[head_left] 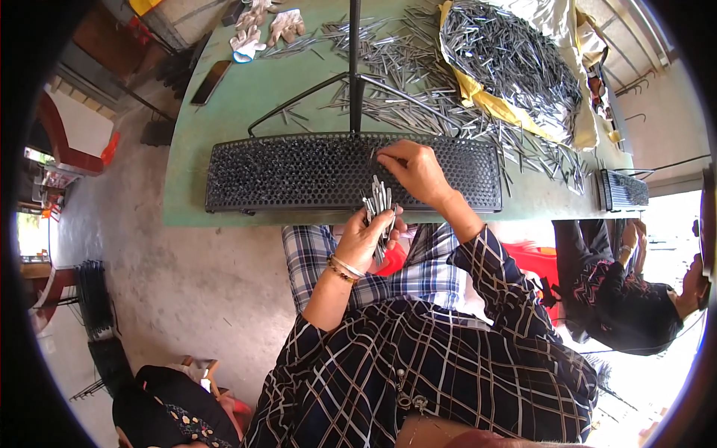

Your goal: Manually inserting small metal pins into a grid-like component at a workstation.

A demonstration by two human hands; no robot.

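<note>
A bundle of thin grey metal strips (pixel 379 196) stands up out of my left hand (pixel 360 240), whose fingers are wrapped round it just in front of the table edge. My right hand (pixel 418 175) is over the middle of a long black perforated rack (pixel 448 173), fingertips pinched at its holes. Whatever is between those fingertips is too small to make out. On the rack's left part the holes look filled with shiny tips (pixel 276 173); toward the right the holes look bare. A black upright bar (pixel 355 67) with slanting braces rises behind the rack.
Loose metal strips (pixel 403 104) lie scattered over the green table (pixel 224 112). An opened yellow-edged sack (pixel 478 93) heaped with strips is at the back right. Work gloves (pixel 286 26) and a dark phone (pixel 211 82) lie back left. Another person (pixel 627 299) sits at right by a similar rack (pixel 624 190).
</note>
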